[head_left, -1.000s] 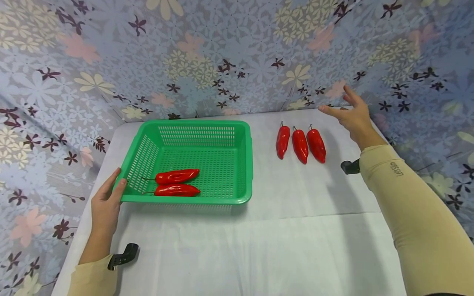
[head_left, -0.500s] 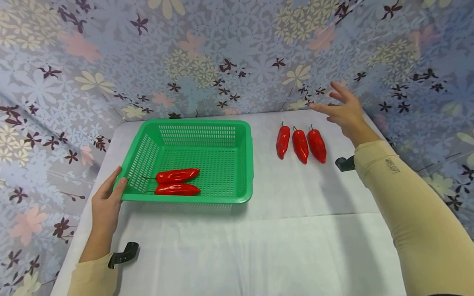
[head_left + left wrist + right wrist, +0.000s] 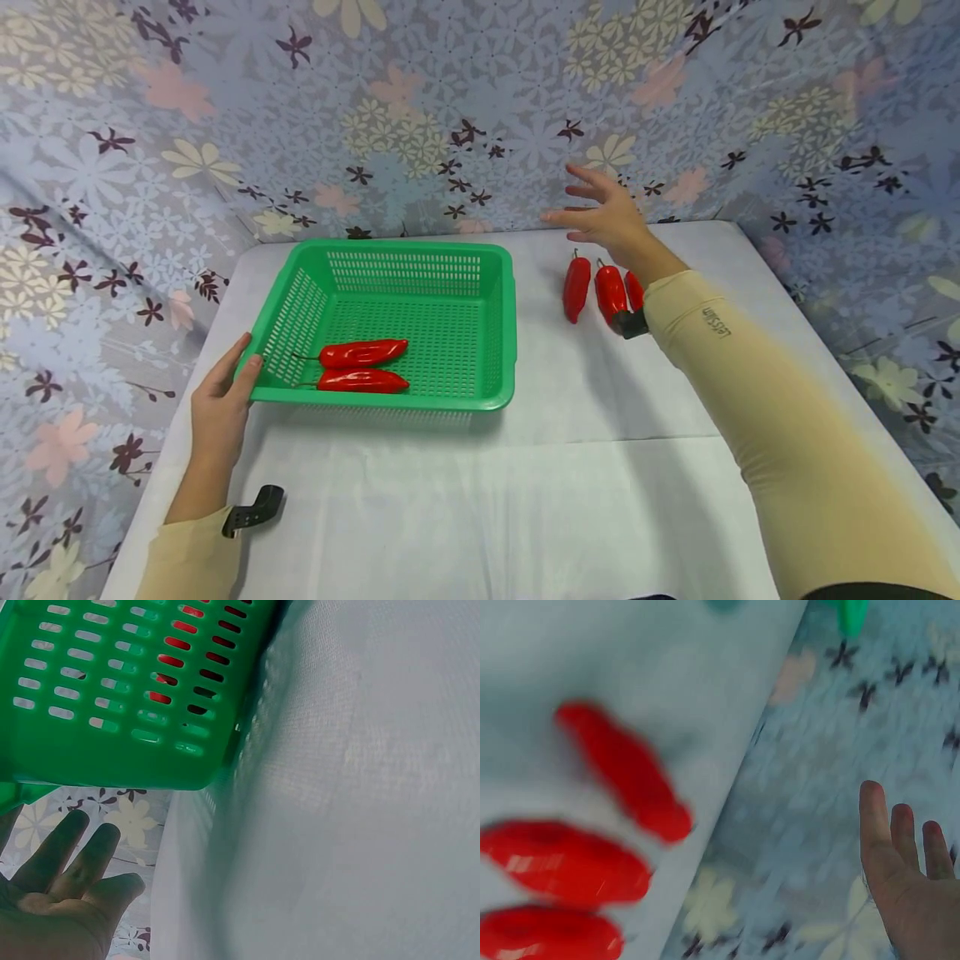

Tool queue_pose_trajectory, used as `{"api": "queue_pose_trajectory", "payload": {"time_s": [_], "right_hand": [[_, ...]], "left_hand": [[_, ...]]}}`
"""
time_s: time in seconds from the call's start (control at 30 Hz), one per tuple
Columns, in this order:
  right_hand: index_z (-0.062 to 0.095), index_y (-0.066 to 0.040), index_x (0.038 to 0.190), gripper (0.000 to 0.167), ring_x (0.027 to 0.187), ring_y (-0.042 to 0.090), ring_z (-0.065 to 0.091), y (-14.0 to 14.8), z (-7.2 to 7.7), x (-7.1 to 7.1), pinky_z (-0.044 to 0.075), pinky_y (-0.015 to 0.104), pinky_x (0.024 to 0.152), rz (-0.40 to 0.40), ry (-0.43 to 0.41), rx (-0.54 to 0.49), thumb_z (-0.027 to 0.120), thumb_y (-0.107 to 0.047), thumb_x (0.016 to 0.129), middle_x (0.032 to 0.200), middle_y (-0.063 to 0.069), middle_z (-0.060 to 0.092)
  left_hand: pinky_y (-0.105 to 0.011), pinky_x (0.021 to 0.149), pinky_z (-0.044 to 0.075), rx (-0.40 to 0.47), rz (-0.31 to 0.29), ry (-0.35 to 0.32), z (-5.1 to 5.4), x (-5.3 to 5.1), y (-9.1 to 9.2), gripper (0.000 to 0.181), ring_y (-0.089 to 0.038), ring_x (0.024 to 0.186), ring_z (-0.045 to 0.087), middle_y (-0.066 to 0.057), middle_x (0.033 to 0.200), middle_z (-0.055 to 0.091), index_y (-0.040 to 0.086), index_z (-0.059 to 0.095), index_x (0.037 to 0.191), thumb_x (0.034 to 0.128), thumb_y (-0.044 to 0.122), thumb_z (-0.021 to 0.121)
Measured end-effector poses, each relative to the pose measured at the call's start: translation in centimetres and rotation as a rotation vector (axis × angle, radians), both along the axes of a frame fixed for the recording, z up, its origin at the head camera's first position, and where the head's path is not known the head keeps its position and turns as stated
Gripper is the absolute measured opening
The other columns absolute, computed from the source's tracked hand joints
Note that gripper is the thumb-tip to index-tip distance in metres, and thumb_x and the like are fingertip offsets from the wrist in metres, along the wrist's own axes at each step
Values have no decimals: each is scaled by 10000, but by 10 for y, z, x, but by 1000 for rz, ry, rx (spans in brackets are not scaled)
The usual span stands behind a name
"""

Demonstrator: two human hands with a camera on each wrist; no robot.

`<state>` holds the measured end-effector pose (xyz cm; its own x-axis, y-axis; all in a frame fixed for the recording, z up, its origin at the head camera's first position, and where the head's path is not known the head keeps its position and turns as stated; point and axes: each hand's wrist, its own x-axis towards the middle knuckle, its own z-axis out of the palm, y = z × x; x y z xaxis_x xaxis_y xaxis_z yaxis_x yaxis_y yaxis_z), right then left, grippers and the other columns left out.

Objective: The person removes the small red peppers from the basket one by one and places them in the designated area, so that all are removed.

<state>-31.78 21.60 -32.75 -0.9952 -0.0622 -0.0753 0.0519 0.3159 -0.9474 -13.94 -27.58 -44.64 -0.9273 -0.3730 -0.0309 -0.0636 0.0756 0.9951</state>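
Note:
A green plastic basket (image 3: 498,333) stands on the white-covered table, with two red peppers (image 3: 363,353) lying side by side inside, near its front left. My left hand (image 3: 219,412) holds the basket's rim at the front left corner; in the left wrist view the other fingers (image 3: 88,859) extend beside the basket wall. My right hand (image 3: 611,218) is in the air above the far side of the table, fingers spread, holding nothing. Below it lie three more red peppers (image 3: 576,288); the rightmost is partly hidden by the right arm.
A flower-patterned cloth (image 3: 450,108) rises behind the table and along both sides. The white table cover (image 3: 480,500) has a crease across it. Black wrist cameras (image 3: 255,510) sit on both sleeves.
My right hand has swept left, from right of the three loose peppers to above them, its fingers still spread. The left hand and the basket stay in place.

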Motion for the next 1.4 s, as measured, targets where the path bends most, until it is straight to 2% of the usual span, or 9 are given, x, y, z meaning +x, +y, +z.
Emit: {"api": "queue_pose_trajectory", "payload": {"time_s": [0.17, 0.43, 0.63, 0.8, 0.97, 1.17, 1.4], "right_hand": [[403, -348, 1549, 901, 1269, 282, 550, -44, 0, 0, 503, 488, 988, 134, 20, -75, 889, -271, 794, 1533, 51, 434], [452, -292, 1525, 777, 1204, 257, 591, -101, -16, 2, 504, 509, 977, 320, -3, -191, 833, -179, 857, 1452, 49, 502], [526, -243, 1474, 701, 1169, 227, 612, -135, -24, 5, 536, 498, 930, 419, -10, -181, 838, -171, 851, 1411, 70, 552], [544, -232, 1461, 688, 1188, 210, 593, -158, -31, 7, 529, 501, 941, 519, -29, -171, 847, -199, 845, 1432, 88, 535], [565, -256, 1443, 683, 1177, 171, 586, -179, -35, 10, 552, 443, 904, 567, -57, -146, 861, -208, 830, 1373, 2, 570], [585, -260, 1422, 689, 1180, 183, 585, -199, -43, 15, 564, 408, 870, 606, -112, -128, 882, -191, 805, 1361, -19, 572], [576, -250, 1435, 720, 1263, 265, 539, -213, -55, 19, 528, 496, 940, 656, -167, -81, 893, -188, 791, 1401, 6, 554]], "left_hand": [[-92, 832, 486, 8, -4, 8, 0, 0, -1, 489, -140, 1209, 519, -25, 1562, 425, 239, 555, 1464, 991, 276, 674], [-92, 838, 482, -6, 1, -22, 1, 0, 1, 496, -147, 1216, 508, -14, 1567, 417, 254, 553, 1465, 987, 300, 678], [-88, 833, 480, -23, 0, -24, 1, 0, -1, 500, -137, 1213, 508, -8, 1572, 409, 255, 546, 1470, 990, 308, 672], [-94, 841, 482, -14, -3, -23, 0, 0, -1, 506, -137, 1223, 504, -8, 1579, 397, 248, 534, 1479, 993, 294, 668], [-94, 820, 489, 4, 3, 3, -1, -2, -2, 494, -135, 1188, 519, -24, 1558, 427, 222, 547, 1471, 994, 267, 668], [-96, 825, 490, 18, -1, 14, -4, -2, -2, 488, -119, 1168, 533, -27, 1560, 424, 219, 552, 1466, 994, 263, 669], [-98, 827, 491, 16, 9, 14, -3, -1, -1, 491, -143, 1200, 526, -24, 1560, 423, 219, 550, 1469, 995, 272, 666]]}}
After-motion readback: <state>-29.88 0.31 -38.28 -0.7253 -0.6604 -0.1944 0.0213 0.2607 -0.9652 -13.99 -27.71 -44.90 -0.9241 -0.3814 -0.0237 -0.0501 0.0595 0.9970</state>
